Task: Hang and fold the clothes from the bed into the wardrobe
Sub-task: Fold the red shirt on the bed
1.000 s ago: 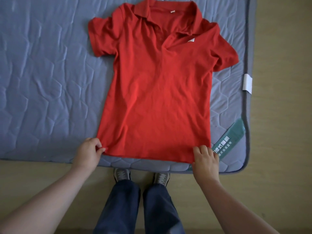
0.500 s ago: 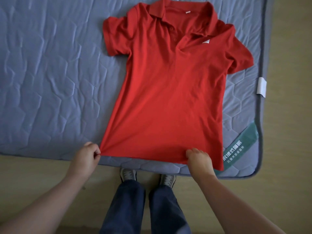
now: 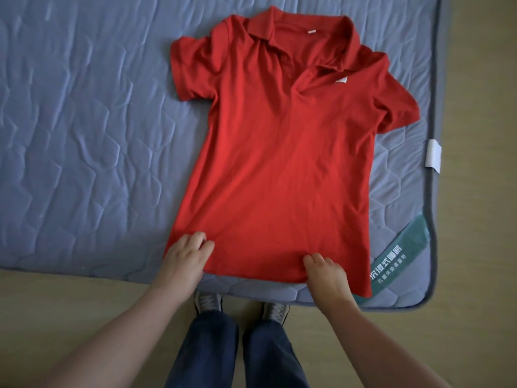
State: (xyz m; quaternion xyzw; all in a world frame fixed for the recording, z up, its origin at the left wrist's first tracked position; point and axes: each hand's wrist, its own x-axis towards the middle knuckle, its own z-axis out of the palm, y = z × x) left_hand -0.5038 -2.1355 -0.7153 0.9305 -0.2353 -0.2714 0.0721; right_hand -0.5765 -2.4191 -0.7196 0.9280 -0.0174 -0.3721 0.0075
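Left hand and right hand pinch the red polo shirt hem, fingers curled. Tension evenly — remove wrinkles before folding.

A green ribbon label is lying across the mattress corner, just right of the red polo shirt hem, showing white characters 沉浸式睡眠. The smaller line beneath is staying illegible, as are the shirt's chest logo and neck tag.
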